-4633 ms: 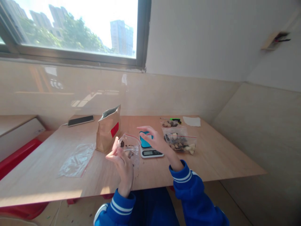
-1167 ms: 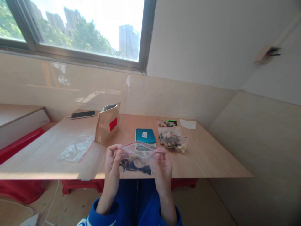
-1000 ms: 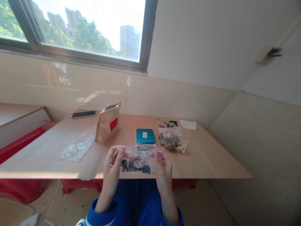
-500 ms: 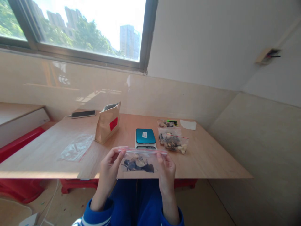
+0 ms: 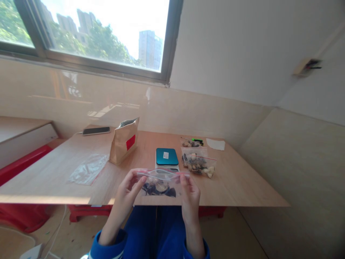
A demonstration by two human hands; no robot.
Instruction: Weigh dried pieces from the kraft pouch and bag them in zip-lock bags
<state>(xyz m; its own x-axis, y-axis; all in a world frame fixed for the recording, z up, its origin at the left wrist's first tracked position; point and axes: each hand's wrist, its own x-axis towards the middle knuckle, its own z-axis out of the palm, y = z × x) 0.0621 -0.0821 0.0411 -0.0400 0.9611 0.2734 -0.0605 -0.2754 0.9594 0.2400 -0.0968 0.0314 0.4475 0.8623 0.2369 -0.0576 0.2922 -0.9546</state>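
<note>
both hands hold one clear zip bag (image 5: 162, 182): the left hand (image 5: 128, 191) pinches one upper corner between thumb and fingers, the right hand (image 5: 191, 195) pinches the opposite corner, and the bag is stretched between them at the near edge of the table (image 5: 242, 183), in front of the digital scale (image 5: 167, 157). whether its base touches the table i cannot tell. dark and pale dried pieces (image 5: 159, 189) sit low inside it.

what has just changed is the mouth: half a second ago the red-edged zip strip (image 5: 163, 169) ran nearly flat and straight; now it bows apart in the middle, its two lips separate. the grip stays at the corners, the left thumb a little lower than before. judging by that gap, the seal is not pressed together along its length.

two filled bags (image 5: 201, 165) lie right of the scale, a paper pouch (image 5: 122, 144) stands to its left, and a flat clear bag (image 5: 87, 169) lies just beside the pouch.
</note>
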